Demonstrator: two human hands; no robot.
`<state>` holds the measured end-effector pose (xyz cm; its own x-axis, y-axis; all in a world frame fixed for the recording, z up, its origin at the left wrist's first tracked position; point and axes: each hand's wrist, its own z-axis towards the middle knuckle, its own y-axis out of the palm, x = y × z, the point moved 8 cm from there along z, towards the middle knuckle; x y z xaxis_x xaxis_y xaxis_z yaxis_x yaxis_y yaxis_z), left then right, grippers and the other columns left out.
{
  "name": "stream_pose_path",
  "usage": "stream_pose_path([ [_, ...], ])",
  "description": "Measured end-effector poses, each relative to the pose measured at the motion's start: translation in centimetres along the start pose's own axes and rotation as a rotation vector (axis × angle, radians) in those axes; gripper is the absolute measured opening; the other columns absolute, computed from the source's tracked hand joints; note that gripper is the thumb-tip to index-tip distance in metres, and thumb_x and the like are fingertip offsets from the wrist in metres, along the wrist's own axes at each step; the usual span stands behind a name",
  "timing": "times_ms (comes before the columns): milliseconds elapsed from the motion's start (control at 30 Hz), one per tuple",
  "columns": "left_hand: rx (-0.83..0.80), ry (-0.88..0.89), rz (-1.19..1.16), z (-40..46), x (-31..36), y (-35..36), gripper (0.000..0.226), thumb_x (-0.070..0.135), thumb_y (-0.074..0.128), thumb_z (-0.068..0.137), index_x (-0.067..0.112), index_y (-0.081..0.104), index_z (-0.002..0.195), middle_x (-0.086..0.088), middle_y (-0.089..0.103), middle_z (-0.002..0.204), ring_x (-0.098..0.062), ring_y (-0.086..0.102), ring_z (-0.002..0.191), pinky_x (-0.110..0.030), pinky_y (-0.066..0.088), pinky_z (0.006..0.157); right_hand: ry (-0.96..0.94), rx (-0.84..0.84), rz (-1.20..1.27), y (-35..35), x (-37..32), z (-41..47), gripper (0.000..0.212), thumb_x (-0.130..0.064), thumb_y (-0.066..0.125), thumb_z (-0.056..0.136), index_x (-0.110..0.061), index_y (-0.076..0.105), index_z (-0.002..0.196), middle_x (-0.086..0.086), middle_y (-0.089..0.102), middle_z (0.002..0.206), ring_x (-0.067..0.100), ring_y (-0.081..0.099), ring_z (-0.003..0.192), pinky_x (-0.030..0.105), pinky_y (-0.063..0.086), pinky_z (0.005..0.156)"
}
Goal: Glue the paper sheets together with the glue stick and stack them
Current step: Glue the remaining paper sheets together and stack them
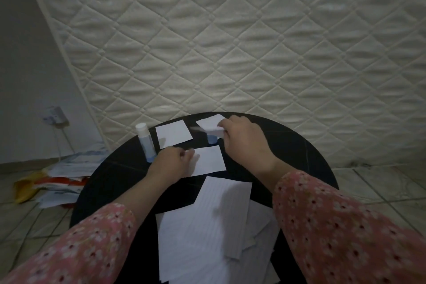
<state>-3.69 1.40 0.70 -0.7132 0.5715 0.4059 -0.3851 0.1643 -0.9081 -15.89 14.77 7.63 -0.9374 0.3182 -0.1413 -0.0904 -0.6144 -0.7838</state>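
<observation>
My left hand [171, 163] lies flat, fingers together, pinning the middle paper square [208, 160] so it cannot slide, while my right hand [244, 139], upper centre, pinches another small piece [211, 123] beside the cap [212, 139], the glue stick [145, 143] standing uncapped at left.

both arms reach forward, pink floral sleeves. left hand [171, 163] low, palm down, fingers curled. right hand [244, 138] further out, raised, fingers pinched shut, blurred.
</observation>
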Motion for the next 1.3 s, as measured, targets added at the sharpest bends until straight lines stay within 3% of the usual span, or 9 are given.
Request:
stream_pose_path([
  [133, 0.032, -0.285, -0.705, 0.8, -2.0, -0.3, 0.072, 0.058, 0.017, 0.099, 0.01, 0.07, 0.099, -0.007, 0.072, 0.096, -0.023, 0.058, 0.069, -0.029, 0.038, 0.062, -0.056, 0.151, 0.233, 0.1, 0.2, -0.8, 0.022, -0.01, 0.06, 0.086, -0.022, 0.071, 0.1, -0.001, 0.06, 0.106, 0.023, 0.054, 0.098, 0.041, 0.042, 0.08],
  [300, -0.125, -0.434, -1.2, 1.0, -3.0, 1.7, 0.053, 0.061, 0.046, 0.091, 0.012, 0.063, 0.1, -0.004, 0.07, 0.095, -0.014, 0.048, 0.054, -0.024, 0.031, 0.047, -0.106, 0.183, 0.44, 0.4, 1.4, -1.1, 0.025, -0.006, 0.064, 0.082, -0.024, 0.072, 0.096, -0.001, 0.055, 0.111, 0.018, 0.05, 0.107, 0.043, 0.043, 0.091],
  [400, -0.14, -0.35, -1.127, 1.2, -3.0, 1.2, 0.029, 0.031, 0.069, 0.086, 0.016, 0.064, 0.11, -0.004, 0.063, 0.1, -0.012, 0.054, 0.068, -0.02, 0.037, 0.047, -0.129, 0.108, 0.475, 1.6, 1.8, -1.3, 0.024, -0.009, 0.064, 0.085, -0.027, 0.073, 0.098, 0.002, 0.047, 0.121, 0.019, 0.042, 0.118, 0.045, 0.039, 0.101],
  [500, -0.067, -0.32, -1.106, 1.5, -3.6, 0.9, 0.038, 0.016, 0.073, 0.082, 0.025, 0.059, 0.116, -0.003, 0.06, 0.115, -0.018, 0.059, 0.097, -0.026, 0.045, 0.064, 0.062, -0.06, 0.428, 3.9, 3.1, -1.3, 0.036, -0.011, 0.06, 0.089, -0.03, 0.063, 0.118, 0.004, 0.037, 0.13, 0.018, 0.039, 0.12, 0.037, 0.035, 0.105],
  [600, 0.033, -0.315, -1.02, 1.5, -4.4, 0.4, 0.04, 0.015, 0.073, 0.082, 0.027, 0.054, 0.115, -0.003, 0.052, 0.122, -0.023, 0.057, 0.103, -0.031, 0.047, 0.071, 0.415, -0.274, 0.762, 6.0, 4.0, -1.7, 0.041, -0.006, 0.043, 0.095, -0.026, 0.053, 0.129, 0.001, 0.054, 0.105, 0.011, 0.055, 0.084, 0.022, 0.046, 0.077],
  [700, 0.117, -0.284, -0.931, 1.3, -4.6, 0.1, 0.039, 0.013, 0.072, 0.081, 0.023, 0.053, 0.114, -0.004, 0.054, 0.118, -0.021, 0.059, 0.092, -0.029, 0.047, 0.063, 0.58, -0.25, 0.996, 6.3, 4.2, -1.4, 0.029, -0.007, 0.041, 0.096, -0.012, 0.065, 0.11, 0.003, 0.061, 0.08, 0.011, 0.055, 0.068, 0.02, 0.043, 0.062],
  [967, 0.121, -0.186, -0.644, 0.9, -4.5, -0.5, 0.02, 0.013, 0.069, 0.083, 0.024, 0.062, 0.098, 0.003, 0.056, 0.097, -0.017, 0.057, 0.091, -0.03, 0.049, 0.078, 0.486, -0.283, 0.695, 8.3, 4.1, -0.7, 0.019, -0.021, 0.066, 0.088, -0.02, 0.066, 0.107, -0.002, 0.059, 0.074, 0.007, 0.055, 0.069, 0.015, 0.043, 0.066],
  [1100, 0.069, -0.115, -0.398, 0.8, -4.3, -1.0, 0.01, 0.019, 0.068, 0.086, 0.022, 0.065, 0.095, 0.005, 0.053, 0.084, -0.006, 0.049, 0.074, -0.018, 0.038, 0.06, 0.466, -0.308, 0.612, 8.6, 3.7, -0.6, 0.02, -0.024, 0.067, 0.088, -0.02, 0.065, 0.107, -0.001, 0.063, 0.084, 0.007, 0.057, 0.074, 0.016, 0.043, 0.069],
  [1300, 0.043, -0.074, -0.29, 0.8, -4.5, -0.8, 0.013, 0.021, 0.069, 0.086, 0.021, 0.067, 0.099, 0.006, 0.053, 0.079, -0.005, 0.049, 0.07, -0.017, 0.036, 0.058, 0.381, -0.402, 0.444, 9.5, 3.6, -0.9, 0.023, -0.031, 0.068, 0.087, -0.019, 0.065, 0.107, -0.006, 0.058, 0.083, 0.01, 0.056, 0.078, 0.03, 0.049, 0.081],
])
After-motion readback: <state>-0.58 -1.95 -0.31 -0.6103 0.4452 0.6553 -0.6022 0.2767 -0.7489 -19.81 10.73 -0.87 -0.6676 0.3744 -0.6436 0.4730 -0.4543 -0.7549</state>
